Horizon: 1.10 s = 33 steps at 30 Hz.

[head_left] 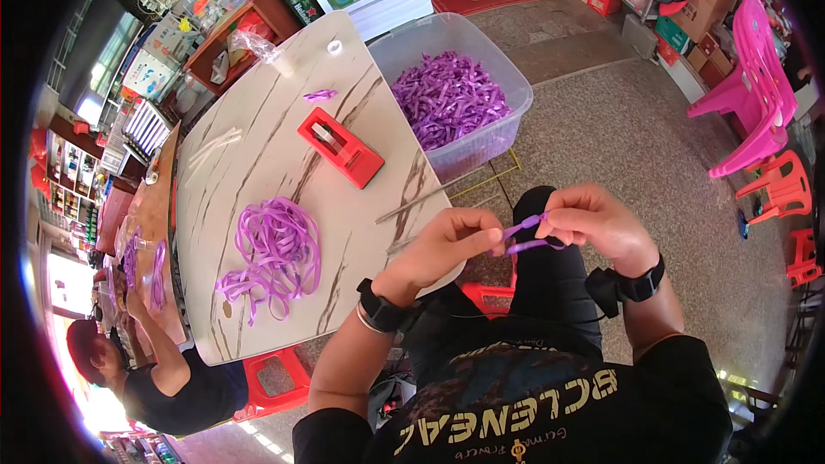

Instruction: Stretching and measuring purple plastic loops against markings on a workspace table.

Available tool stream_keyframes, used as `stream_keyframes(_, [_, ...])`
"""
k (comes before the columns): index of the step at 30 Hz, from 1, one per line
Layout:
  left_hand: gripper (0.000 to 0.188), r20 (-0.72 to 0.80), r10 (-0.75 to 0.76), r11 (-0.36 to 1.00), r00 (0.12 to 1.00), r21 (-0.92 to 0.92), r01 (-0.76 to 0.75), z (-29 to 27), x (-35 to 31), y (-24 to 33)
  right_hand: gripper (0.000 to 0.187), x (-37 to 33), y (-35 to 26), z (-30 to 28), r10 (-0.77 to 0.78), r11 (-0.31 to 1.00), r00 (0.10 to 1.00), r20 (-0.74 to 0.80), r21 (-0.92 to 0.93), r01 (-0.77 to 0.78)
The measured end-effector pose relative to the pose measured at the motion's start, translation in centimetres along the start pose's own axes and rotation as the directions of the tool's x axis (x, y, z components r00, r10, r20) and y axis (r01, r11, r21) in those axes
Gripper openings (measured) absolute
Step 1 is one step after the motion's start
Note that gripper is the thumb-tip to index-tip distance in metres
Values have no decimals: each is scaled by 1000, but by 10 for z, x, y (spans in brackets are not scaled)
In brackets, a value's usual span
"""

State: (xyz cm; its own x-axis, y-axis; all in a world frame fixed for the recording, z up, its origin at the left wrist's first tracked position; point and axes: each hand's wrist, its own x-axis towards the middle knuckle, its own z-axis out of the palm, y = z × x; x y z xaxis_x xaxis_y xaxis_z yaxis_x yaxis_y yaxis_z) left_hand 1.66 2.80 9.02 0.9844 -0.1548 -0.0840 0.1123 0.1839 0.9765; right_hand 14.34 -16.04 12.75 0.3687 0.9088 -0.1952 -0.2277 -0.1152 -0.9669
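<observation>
Over my lap, just off the table's right corner, I hold a short loop of purple ribbon (526, 247) between both hands. My left hand (447, 243) pinches one end between thumb and fingers. The other end sits in the pinched fingertips of my right hand (595, 222). A loose heap of purple ribbon (273, 253) lies on the marble-patterned table (249, 150), left of my left hand. Farther back on the table is a red tape dispenser (341, 148), with a small purple ribbon piece (320, 95) behind it.
A clear plastic bin (516, 103) full of purple ribbon pieces stands past the table's right edge. Thin rods (421, 198) stick out over that edge. White sticks (212, 148) lie at the table's left. Another person (163, 369) sits at far left, handling purple ribbon. Pink chairs (746, 86) stand right.
</observation>
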Motion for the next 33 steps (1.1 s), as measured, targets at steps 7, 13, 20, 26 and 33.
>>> stream_keyframes(7, [31,-8,61,936,998,-347,-60,-21,-27,-4,18,-11,13,-37,-41,965,998,-42,258,51])
stream_keyframes(13, [35,-131,230,870,964,-417,-265,-45,-54,-10,17,-27,21,-71,-209,852,972,-111,467,236])
stream_keyframes(20, [33,-250,365,701,897,-560,-441,-37,-56,-19,13,-32,17,-71,-168,841,971,-170,490,231])
stream_keyframes(26, [29,-398,341,383,852,-769,-512,-28,-49,-21,14,-28,25,-72,-118,829,991,-68,542,136])
stream_keyframes(33, [29,-264,136,865,955,-439,-244,-40,-55,-21,23,-33,23,-71,-173,873,981,-92,446,196])
